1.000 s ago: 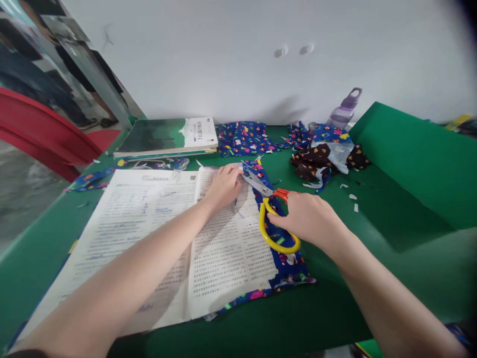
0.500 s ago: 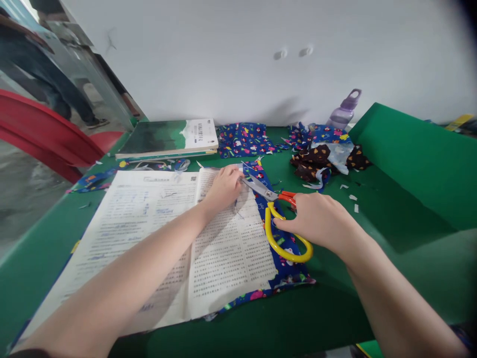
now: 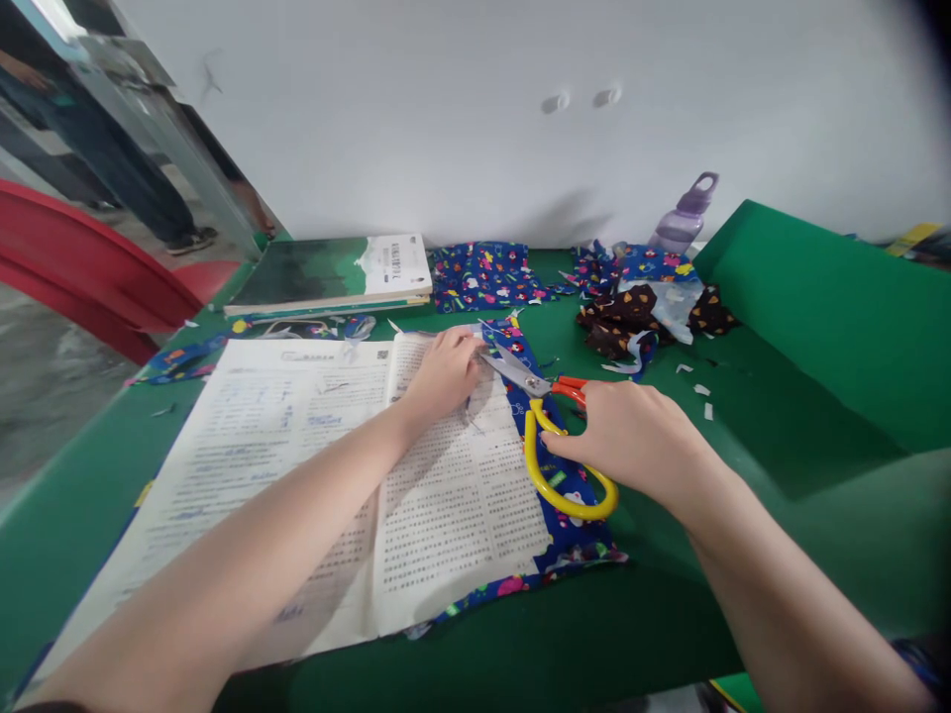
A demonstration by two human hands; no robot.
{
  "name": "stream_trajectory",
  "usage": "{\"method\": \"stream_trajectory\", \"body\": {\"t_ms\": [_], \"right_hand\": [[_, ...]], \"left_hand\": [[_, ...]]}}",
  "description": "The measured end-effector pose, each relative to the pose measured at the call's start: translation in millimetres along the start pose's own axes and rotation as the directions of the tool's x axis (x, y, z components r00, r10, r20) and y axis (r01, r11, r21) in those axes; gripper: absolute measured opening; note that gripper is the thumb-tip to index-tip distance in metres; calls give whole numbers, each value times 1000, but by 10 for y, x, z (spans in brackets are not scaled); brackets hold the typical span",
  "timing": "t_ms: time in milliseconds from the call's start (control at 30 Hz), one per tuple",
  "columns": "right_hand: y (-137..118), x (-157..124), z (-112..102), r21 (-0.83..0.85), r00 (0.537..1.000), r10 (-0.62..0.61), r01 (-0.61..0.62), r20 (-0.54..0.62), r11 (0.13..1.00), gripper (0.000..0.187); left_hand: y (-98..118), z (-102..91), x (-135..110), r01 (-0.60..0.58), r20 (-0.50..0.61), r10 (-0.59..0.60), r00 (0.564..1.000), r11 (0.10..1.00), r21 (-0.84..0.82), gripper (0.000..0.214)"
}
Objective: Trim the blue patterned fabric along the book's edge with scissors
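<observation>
An open book (image 3: pixel 446 525) with printed pages lies on the green table, and blue patterned fabric (image 3: pixel 576 525) sticks out past its right and bottom edges. My left hand (image 3: pixel 444 371) rests on the upper part of the right page, fingers drawn together beside the fabric; what its fingertips grip is hidden. My right hand (image 3: pixel 631 426) holds scissors (image 3: pixel 524 376) with one red and one yellow handle, thumb through the yellow loop. The slightly parted blades lie over the fabric's upper part, their tips close to my left fingers.
Stacked books (image 3: pixel 319 277) sit at the back left. Along the back are a blue fabric piece (image 3: pixel 482 275), brown and blue scraps (image 3: pixel 631 312) and a purple bottle (image 3: pixel 680 226). A green board (image 3: pixel 824 317) stands at right, a red chair (image 3: pixel 74 267) at left. A person (image 3: pixel 96 129) stands beyond.
The view has shifted very slightly. Both hands and the scissors stay in nearly the same place on the book and fabric. The person in the background has moved a little.
</observation>
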State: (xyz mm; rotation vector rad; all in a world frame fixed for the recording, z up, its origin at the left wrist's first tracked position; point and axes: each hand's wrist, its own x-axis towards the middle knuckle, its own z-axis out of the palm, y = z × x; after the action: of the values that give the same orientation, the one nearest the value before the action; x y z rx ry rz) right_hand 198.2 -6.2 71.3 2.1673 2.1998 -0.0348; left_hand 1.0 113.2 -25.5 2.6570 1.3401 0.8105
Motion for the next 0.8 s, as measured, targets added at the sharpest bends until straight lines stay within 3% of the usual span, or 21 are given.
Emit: {"method": "stream_trajectory", "body": {"t_ms": [800], "right_hand": [[-102, 73, 156, -17, 998, -15, 14, -57, 1000, 44]], "left_hand": [[-13, 5, -2, -12, 3, 12, 1000, 1000, -4, 34]]}}
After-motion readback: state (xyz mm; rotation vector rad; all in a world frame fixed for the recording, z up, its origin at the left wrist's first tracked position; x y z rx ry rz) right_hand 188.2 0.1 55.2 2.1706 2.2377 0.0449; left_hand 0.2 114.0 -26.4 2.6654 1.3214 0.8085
